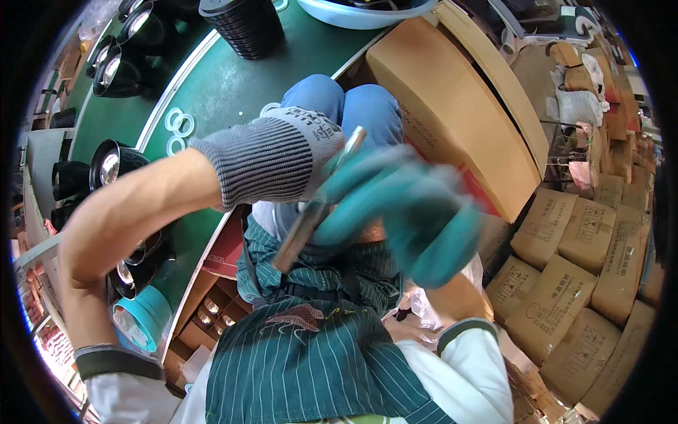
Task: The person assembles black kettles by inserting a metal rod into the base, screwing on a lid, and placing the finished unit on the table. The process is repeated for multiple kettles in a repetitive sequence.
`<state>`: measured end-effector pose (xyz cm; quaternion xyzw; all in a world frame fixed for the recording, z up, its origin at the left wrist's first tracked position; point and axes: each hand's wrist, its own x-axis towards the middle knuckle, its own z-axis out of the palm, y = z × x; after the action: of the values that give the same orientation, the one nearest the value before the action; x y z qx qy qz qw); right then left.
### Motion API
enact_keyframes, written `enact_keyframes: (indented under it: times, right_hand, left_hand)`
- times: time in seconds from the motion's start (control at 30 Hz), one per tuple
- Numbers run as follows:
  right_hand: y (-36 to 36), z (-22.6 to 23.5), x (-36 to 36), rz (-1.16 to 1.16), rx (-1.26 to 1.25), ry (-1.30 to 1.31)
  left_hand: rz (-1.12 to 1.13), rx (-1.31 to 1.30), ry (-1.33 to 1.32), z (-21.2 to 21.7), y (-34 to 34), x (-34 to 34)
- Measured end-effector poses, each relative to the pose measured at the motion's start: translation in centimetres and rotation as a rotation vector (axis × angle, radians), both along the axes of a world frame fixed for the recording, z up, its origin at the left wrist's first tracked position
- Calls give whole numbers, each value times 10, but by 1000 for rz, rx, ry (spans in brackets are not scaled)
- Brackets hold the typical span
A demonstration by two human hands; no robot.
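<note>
Beside the desk's edge point(205, 88), my left hand point(323, 145) and right hand point(436, 222) meet around a slim bar point(300, 237), probably for control; fingers overlap, blurred: whose grip, I cannot tell.

And there's the green tabletop point(219, 92), bearing a black cup stack point(244, 28), pale rings point(181, 116), and shiny-mouthed black vessels point(131, 78)!

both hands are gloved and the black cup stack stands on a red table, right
The table is green, not red, as the head view shows; the black cup stack stands on it, and the left hand and right hand are gloved.
</note>
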<state>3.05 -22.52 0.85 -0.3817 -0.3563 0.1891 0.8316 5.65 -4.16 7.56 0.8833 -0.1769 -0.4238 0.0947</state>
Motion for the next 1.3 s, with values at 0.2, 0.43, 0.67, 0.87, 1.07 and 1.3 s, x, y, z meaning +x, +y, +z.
enact_keyframes:
  times: [0.2, 0.43, 0.67, 0.87, 1.07, 1.3]
  right_hand:
    - [-30, -74, 9, -101, 177, 889]
    - [3, -99, 37, -64, -71, 1025]
    - [34, -95, 18, 59, -58, 1043]
    - [6, -81, -9, -118, 200, 919]
    - [-2, -60, -29, -312, 161, 811]
    - [-39, -52, -59, -250, -844, -180]
  left_hand:
    - [35, 421, -8, 29, -62, -40]
    - [294, 408, -158, -17, -78, -54]
    - [297, 271, -204, -16, -48, -84]
    - [86, 80, -228, -18, -23, -82]
    - [-111, -273, -512, -57, 19, -74]
    - [812, -528, -874, -58, 55, -103]
